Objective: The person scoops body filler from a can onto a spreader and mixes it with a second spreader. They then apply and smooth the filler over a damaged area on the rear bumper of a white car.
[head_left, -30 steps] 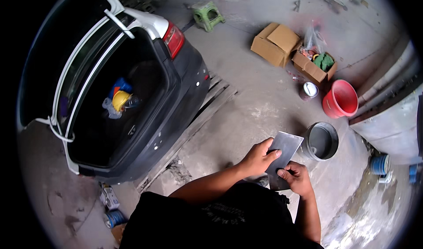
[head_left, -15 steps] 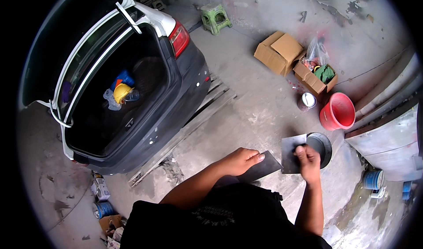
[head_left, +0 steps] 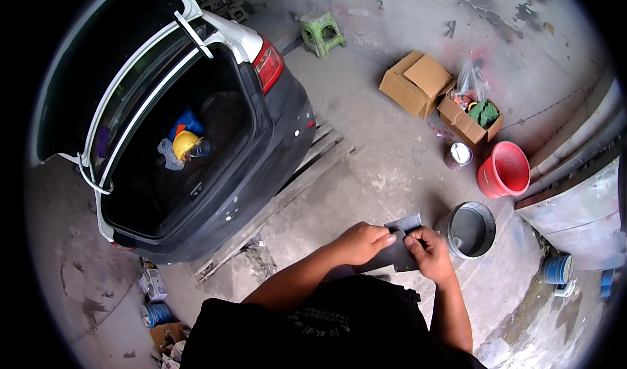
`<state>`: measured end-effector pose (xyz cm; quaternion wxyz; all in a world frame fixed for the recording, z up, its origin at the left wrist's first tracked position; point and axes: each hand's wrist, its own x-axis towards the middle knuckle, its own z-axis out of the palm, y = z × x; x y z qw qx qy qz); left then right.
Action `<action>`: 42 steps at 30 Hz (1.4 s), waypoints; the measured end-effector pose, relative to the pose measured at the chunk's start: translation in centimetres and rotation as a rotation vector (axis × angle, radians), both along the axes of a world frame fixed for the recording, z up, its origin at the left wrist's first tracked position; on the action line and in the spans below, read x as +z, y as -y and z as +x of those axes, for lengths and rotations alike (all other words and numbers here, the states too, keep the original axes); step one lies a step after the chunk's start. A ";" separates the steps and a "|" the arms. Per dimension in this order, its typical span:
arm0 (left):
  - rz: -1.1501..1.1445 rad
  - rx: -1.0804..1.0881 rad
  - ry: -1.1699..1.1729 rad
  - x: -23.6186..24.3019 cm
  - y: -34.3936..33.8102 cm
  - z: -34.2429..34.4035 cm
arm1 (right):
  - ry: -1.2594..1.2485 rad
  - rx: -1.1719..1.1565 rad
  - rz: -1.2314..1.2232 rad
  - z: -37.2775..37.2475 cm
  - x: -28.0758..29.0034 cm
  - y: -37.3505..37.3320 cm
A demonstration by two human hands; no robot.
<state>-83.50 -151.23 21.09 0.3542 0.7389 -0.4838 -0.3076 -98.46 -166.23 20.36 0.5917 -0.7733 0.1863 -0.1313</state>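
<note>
In front of my chest, my left hand (head_left: pixel 363 243) is closed on a dark grey sheet of sandpaper (head_left: pixel 392 258), thumb on top. My right hand (head_left: pixel 432 254) pinches a second sandpaper sheet (head_left: pixel 407 223), whose paler grey top edge shows above my fingers. The two sheets meet and overlap between my hands, so where one ends is hard to tell. Just beyond my right hand stands a grey bucket (head_left: pixel 471 230) holding greyish liquid.
To the left a car (head_left: pixel 261 166) has its tailgate raised; a yellow hard hat (head_left: pixel 186 144) lies in the trunk. A wooden pallet (head_left: pixel 326 148) lies beside it. A red bucket (head_left: pixel 506 173), paint can (head_left: pixel 458 155), cardboard box (head_left: pixel 415 85) and green stool (head_left: pixel 321 34) stand farther off.
My right hand has moved left with its sheet, away from above the grey bucket, bringing it against the left hand's sheet. The bucket is now in fuller view.
</note>
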 end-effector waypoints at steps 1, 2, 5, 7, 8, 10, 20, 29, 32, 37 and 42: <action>0.006 0.022 -0.017 0.2 0.0 0.5 | -0.003 -0.002 -0.010 -0.4 -0.4 0.2; 0.012 0.044 -0.034 0.4 -0.1 0.9 | -0.006 -0.004 -0.019 -0.8 -1.0 0.4; -0.064 0.153 -0.084 -0.9 -0.8 2.0 | -0.006 0.013 0.010 -2.2 -2.3 0.9; -0.169 0.310 -0.283 -2.1 -1.4 3.1 | -0.026 0.004 0.016 -3.4 -3.2 1.3; -0.111 0.305 -0.281 -1.9 -2.2 4.5 | -0.018 -0.036 0.077 -4.0 -3.4 1.5; -0.062 0.294 -0.418 0.3 -2.6 4.6 | -0.012 -0.117 0.193 -5.1 -4.1 2.1; 0.167 0.428 -0.448 -0.2 -0.1 0.6 | -0.033 -0.056 -0.097 -5.2 -4.1 3.1; -0.176 0.155 -0.326 -4.7 5.4 3.5 | -0.093 0.269 -0.295 1.7 -2.4 5.2; -0.134 -0.013 -0.135 -5.1 7.7 6.4 | -0.128 0.274 -0.313 4.9 -1.5 6.1; -0.218 -0.099 -0.200 -6.0 12.3 12.2 | -0.115 0.159 -0.261 10.1 -1.1 8.9; -0.199 -0.143 -0.245 -4.8 15.0 17.9 | -0.103 0.017 -0.214 14.7 -0.6 11.7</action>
